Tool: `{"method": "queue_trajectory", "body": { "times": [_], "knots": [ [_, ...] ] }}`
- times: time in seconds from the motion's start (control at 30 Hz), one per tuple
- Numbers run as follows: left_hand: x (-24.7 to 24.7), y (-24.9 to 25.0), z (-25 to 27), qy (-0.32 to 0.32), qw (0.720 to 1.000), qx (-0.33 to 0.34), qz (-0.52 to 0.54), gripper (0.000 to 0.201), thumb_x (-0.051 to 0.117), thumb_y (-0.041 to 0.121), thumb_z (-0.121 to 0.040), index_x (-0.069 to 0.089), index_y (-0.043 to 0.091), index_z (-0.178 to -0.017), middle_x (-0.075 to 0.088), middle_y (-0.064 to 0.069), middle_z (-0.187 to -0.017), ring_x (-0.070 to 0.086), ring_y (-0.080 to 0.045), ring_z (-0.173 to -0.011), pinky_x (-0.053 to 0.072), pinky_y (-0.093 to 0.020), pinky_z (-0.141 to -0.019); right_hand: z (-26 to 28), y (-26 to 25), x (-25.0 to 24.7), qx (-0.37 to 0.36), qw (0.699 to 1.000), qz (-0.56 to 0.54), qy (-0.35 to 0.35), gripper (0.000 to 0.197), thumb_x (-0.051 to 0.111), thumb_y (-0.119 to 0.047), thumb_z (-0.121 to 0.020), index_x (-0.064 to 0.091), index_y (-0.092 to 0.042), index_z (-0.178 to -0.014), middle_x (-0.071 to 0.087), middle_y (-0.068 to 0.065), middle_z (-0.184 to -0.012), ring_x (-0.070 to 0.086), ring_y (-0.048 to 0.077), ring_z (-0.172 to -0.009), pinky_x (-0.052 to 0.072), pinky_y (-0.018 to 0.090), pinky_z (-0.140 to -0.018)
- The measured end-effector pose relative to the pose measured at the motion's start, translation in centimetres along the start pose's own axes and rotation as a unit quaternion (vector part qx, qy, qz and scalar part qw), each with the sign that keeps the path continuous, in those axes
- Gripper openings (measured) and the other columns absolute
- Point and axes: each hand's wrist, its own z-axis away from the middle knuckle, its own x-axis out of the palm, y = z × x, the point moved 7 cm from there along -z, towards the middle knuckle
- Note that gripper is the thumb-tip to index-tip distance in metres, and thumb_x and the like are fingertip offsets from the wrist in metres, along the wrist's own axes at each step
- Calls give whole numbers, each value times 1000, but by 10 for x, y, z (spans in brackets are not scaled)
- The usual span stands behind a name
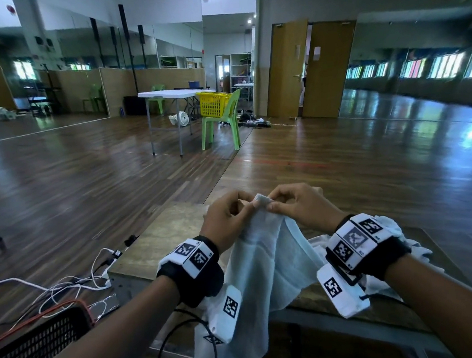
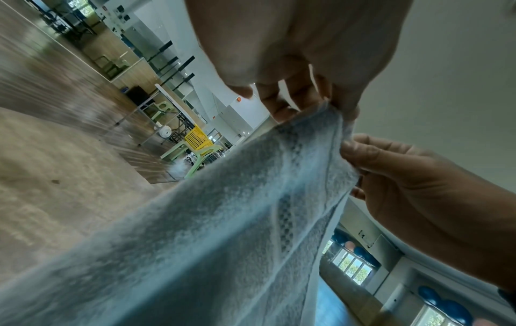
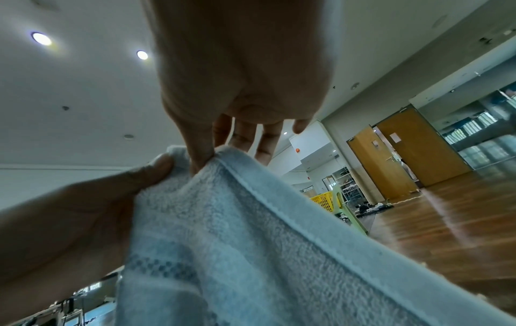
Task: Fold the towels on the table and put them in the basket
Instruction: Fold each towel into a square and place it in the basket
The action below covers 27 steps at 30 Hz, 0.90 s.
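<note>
A pale blue towel [image 1: 266,262] hangs from both hands above the wooden table [image 1: 159,232]. My left hand [image 1: 232,211] and right hand [image 1: 292,202] pinch its top edge side by side, almost touching. In the left wrist view the left hand [image 2: 321,103] pinches the towel [image 2: 223,220] hem, with the right hand [image 2: 390,176] just beside it. The right wrist view shows my right hand [image 3: 206,154] pinching the towel [image 3: 237,242] corner beside the left hand's thumb [image 3: 156,167]. A heap of white towels [image 1: 399,238] lies on the table behind my right wrist.
A dark plastic basket [image 1: 35,351] stands low at the left, beside white and orange cables [image 1: 66,290] on the wood floor. Far off are a white folding table [image 1: 174,93], a green chair [image 1: 223,122] and a yellow basket [image 1: 213,103].
</note>
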Motion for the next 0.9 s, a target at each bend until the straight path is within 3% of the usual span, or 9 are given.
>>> {"method": "queue_trajectory", "body": {
  "times": [0.1, 0.17, 0.23, 0.3, 0.47, 0.67, 0.77, 0.83, 0.9],
  "knots": [
    [-10, 8, -1, 39, 998, 32, -31, 12, 60, 37, -85, 60, 26, -79, 56, 10, -69, 49, 3, -62, 38, -10, -62, 4, -4, 11, 0, 999, -1, -42, 11, 68, -25, -83, 69, -15, -87, 72, 4, -88, 64, 13, -79, 47, 18, -73],
    [-21, 9, -2, 73, 995, 34, -55, 11, 56, 38, -88, 56, 35, -77, 59, 14, -75, 52, 5, -69, 42, -18, -74, 9, 1, 20, 10, 997, 20, -78, 11, 68, -27, -84, 69, -17, -89, 72, 0, -91, 65, 11, -82, 45, 10, -71],
    [-36, 5, -5, 105, 991, 22, -82, 12, 49, 50, -84, 54, 41, -77, 58, 18, -75, 52, 4, -73, 45, -39, -85, 10, 14, 25, 18, 995, 60, -83, 7, 66, -37, -83, 68, -30, -84, 71, -6, -88, 64, 11, -86, 43, 26, -89],
    [-53, 1, -10, 124, 987, 12, -103, 13, 48, 48, -84, 53, 40, -76, 56, 18, -74, 52, 0, -73, 44, -52, -88, 13, 29, 23, 32, 989, 121, -80, 11, 62, -46, -83, 61, -38, -74, 68, -11, -83, 60, 8, -88, 29, 38, -95],
    [-91, 9, -17, 126, 983, 38, -126, 14, 53, 23, -93, 52, 30, -81, 53, 13, -75, 49, -2, -68, 42, -23, -71, 27, 60, -5, 46, 981, 169, -81, 12, 58, -46, -84, 60, -42, -73, 66, -17, -79, 57, 0, -83, 38, 52, -94],
    [-125, 18, -18, 110, 972, 27, -207, 18, 50, 39, -89, 63, 28, -96, 67, 10, -89, 61, -14, -88, 47, -45, -89, 38, 59, -69, 49, 969, 243, -18, 17, 58, -40, -87, 56, -47, -72, 62, -28, -77, 57, -4, -89, 28, 46, -100],
    [-137, 47, -30, 100, 974, 41, -198, 9, 53, 27, -92, 60, 22, -93, 65, 4, -87, 62, -16, -83, 52, -34, -76, 32, 25, -109, 4, 965, 260, 36, 13, 58, -37, -88, 57, -44, -78, 61, -26, -80, 56, 4, -92, 23, 37, -91],
    [-149, 77, -41, 120, 970, 74, -198, 6, 54, 19, -92, 59, 16, -92, 61, 4, -80, 57, -14, -73, 47, -17, -65, 27, -7, -138, -34, 957, 273, 91, 5, 60, -36, -87, 61, -40, -84, 64, -19, -84, 57, 8, -92, 19, 32, -84],
    [-162, 109, -52, 137, 964, 104, -202, 5, 55, 17, -91, 57, 12, -92, 59, 1, -79, 54, -13, -68, 42, -12, -57, 25, -42, -168, -81, 944, 279, 157, 4, 62, -33, -86, 66, -32, -86, 64, -13, -82, 56, 11, -86, 19, 33, -84]
  ]
}}
